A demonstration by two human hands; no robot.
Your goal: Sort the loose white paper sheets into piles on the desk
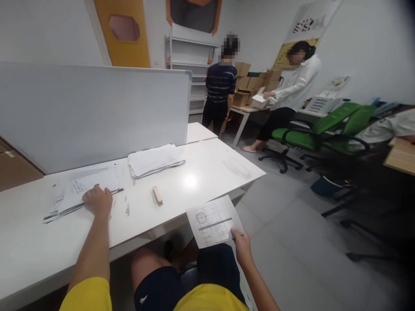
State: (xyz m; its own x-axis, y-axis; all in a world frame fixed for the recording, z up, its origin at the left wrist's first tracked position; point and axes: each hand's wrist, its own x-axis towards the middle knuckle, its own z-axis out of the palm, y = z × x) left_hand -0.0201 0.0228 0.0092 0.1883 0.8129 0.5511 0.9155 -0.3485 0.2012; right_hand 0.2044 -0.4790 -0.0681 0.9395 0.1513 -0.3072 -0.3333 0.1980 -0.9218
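My left hand [98,201] is at the near edge of a paper stack [73,183] on the white desk, its fingers bent down onto the top sheet. Held out over my lap, past the desk's front edge, is a printed sheet of paper [212,224] with a round mark and a dark band across it. My right hand [241,242] pinches that sheet at its lower right, thumb on top. Between the two hands, a small cream stapler-like object [158,195] lies on the desk. Farther back rests a second paper stack [155,160], its top sheets blank.
A white divider panel [97,114] stands along the back of the white desk [207,177]. A cardboard box [16,170] is at the far left. Two people [220,84] stand beyond, by cartons [256,82]. Green chairs [337,119] are at right, near another person's sleeve [385,127].
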